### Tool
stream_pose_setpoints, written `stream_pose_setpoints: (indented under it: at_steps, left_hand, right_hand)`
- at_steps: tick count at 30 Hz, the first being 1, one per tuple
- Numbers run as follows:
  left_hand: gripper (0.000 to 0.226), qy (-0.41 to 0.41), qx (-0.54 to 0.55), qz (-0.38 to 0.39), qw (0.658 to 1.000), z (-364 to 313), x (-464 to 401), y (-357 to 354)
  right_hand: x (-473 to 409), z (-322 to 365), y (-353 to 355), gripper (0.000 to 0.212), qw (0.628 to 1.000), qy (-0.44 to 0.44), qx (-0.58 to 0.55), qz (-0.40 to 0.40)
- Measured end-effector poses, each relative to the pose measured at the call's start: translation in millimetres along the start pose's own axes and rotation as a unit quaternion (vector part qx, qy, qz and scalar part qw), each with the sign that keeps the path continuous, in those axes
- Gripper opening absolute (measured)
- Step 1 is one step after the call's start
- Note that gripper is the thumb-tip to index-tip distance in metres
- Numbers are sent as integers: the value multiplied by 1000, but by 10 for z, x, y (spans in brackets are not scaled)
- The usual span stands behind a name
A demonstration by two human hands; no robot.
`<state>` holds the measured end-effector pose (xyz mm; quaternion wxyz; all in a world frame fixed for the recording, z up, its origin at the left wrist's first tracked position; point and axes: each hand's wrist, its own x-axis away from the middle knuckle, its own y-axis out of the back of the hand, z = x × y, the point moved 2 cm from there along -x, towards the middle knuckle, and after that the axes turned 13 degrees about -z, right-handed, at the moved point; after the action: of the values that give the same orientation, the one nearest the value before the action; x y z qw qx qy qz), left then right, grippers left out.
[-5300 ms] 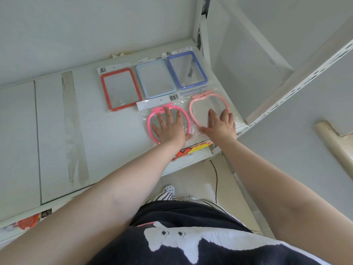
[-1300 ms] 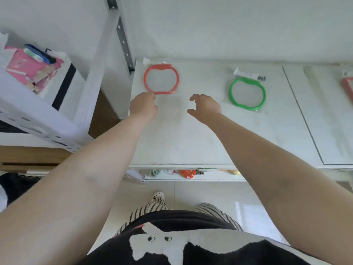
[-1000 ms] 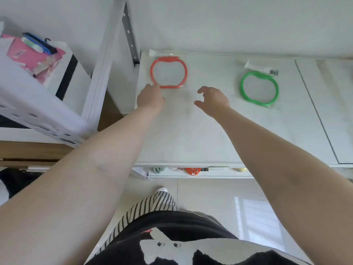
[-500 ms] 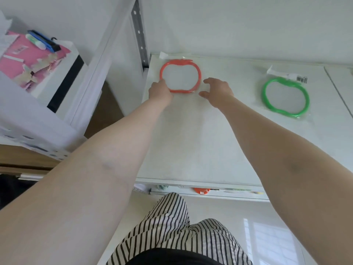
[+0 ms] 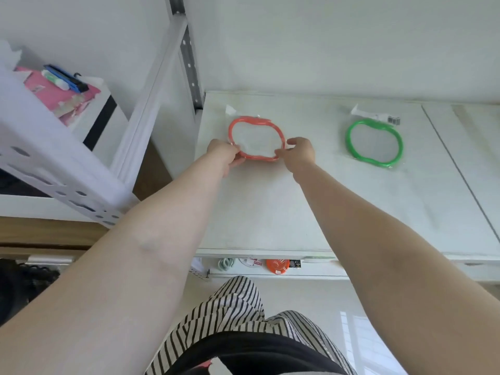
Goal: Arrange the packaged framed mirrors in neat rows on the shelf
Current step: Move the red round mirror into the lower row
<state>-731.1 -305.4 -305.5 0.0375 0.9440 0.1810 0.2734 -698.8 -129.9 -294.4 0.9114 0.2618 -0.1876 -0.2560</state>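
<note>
Both arms reach far out over the white shelf (image 5: 270,212). The left hand (image 5: 223,154) pinches the near left edge of the orange mirror (image 5: 256,138). The right hand (image 5: 299,151) pinches its near right edge. The orange mirror sits in a clear bag at the far left of the shelf. A green mirror (image 5: 374,143) lies flat to the right, well apart. Nothing blocks the hands. Far left, another rack holds a pink packet (image 5: 58,94).
</note>
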Motion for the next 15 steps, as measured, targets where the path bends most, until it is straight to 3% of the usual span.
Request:
stream_pose_setpoints:
  at_steps: [3, 5, 8, 15]
  left_hand:
    - [22, 16, 20, 47, 999, -47, 360, 46]
    - [23, 14, 24, 74, 997, -47, 569, 73]
    - [20, 21, 32, 117, 992, -16, 865, 64]
    - [15, 18, -4, 234, 972, 65, 1389, -32]
  right_hand:
    - [223, -91, 310, 62, 994, -69, -81, 4]
    - [385, -165, 528, 49, 985, -106, -136, 3]
    - [616, -271, 808, 12, 963, -138, -232, 8]
    - [1108, -492, 1356, 9, 925, -169, -336, -49]
